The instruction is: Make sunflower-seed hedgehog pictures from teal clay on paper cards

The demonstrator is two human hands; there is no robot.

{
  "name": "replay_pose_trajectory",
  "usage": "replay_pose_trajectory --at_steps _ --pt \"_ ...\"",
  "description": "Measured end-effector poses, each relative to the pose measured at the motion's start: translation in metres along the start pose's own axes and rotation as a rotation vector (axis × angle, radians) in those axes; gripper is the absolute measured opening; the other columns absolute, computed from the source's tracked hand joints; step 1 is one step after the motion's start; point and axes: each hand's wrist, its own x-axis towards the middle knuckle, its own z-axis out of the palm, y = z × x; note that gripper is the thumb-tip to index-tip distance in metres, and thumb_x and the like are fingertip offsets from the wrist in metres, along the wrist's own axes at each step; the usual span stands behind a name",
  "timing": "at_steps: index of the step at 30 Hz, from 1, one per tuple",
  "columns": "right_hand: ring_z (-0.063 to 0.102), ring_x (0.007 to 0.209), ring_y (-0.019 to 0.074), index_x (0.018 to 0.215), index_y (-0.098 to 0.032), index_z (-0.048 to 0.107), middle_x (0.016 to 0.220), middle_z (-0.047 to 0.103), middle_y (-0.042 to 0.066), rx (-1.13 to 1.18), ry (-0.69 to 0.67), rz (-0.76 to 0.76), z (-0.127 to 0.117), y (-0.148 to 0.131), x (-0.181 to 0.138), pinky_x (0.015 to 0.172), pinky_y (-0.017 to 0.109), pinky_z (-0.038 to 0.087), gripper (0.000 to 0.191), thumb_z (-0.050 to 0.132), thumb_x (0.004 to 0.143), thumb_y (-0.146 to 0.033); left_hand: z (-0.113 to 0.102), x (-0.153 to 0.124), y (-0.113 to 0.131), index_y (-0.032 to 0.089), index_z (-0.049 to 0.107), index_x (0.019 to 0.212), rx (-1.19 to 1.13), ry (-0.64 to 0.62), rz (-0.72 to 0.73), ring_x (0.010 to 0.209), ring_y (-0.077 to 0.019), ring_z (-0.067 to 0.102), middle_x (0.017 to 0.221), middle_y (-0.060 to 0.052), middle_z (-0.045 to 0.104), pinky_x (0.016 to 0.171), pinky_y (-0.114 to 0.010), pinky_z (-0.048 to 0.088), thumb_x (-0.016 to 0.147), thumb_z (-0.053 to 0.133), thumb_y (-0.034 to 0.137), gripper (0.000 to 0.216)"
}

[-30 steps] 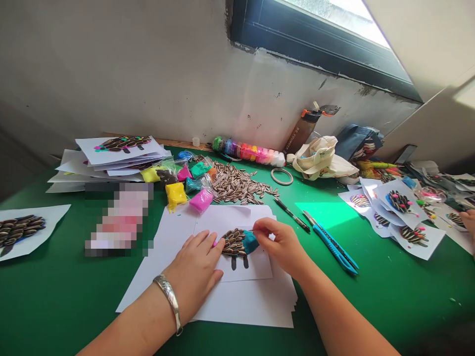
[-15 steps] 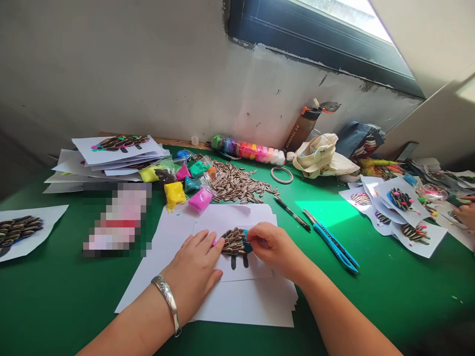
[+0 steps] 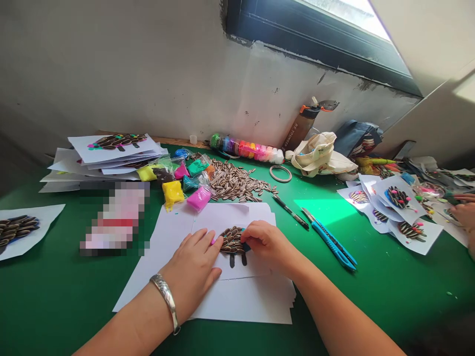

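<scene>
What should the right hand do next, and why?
Probably press gently at the right end of the seed-covered shape: the right hand has its fingers bunched there, beside a blue patch, while the left hand lies on the paper. What the fingers hold is hidden.

seed pile (image 3: pixel 237 181): behind paper (image 3: pixel 245 302) | pen (image 3: pixel 291 212), cutter (image 3: pixel 332 243): right of paper

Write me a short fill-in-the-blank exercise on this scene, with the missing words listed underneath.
The hand wearing the silver bracelet is the ____ one.
The tabletop is ____ in colour.
A ____ lies between the heap of seeds and the cutter.
The picture's two legs, near the right hand, are ____ in colour.

Missing words: left; green; pen; black.
</scene>
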Motion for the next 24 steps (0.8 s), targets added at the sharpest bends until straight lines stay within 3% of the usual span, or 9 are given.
replay_pose_trajectory --at_steps 5,18,24 --pt "0.051 0.069 0.0121 0.084 -0.021 0.060 0.076 0.058 -0.003 0.010 0.024 0.130 -0.004 -0.003 -0.003 0.061 0.023 0.038 0.017 0.058 0.078 -0.005 -0.003 0.000 0.001 0.010 0.053 0.133 0.020 -0.037 0.000 0.131 -0.0358 0.043 0.138 -0.017 0.053 0.108 -0.056 0.037 0.085 0.058 0.020 0.049" --pt "0.053 0.074 0.0139 0.086 -0.021 0.067 0.082 0.060 0.002 -0.167 0.064 -0.066 -0.003 0.003 -0.004 0.065 0.025 0.040 0.015 0.057 0.088 -0.010 0.003 -0.001 -0.001 0.014 0.054 0.131 -0.009 0.028 0.009 0.129 -0.0347 0.045 0.135 -0.015 0.056 0.107 -0.055 0.039 0.083 0.059 0.020 0.048" --pt "0.055 0.072 0.0148 0.083 -0.019 0.068 0.077 0.063 0.003 -0.246 0.051 -0.098 -0.002 0.004 -0.001 0.066 0.026 0.040 0.014 0.057 0.089 -0.012 0.017 -0.004 -0.006 0.017 0.053 0.131 0.001 0.145 0.030 0.129 -0.0328 0.044 0.134 -0.013 0.055 0.107 -0.054 0.038 0.083 0.056 0.022 0.048"
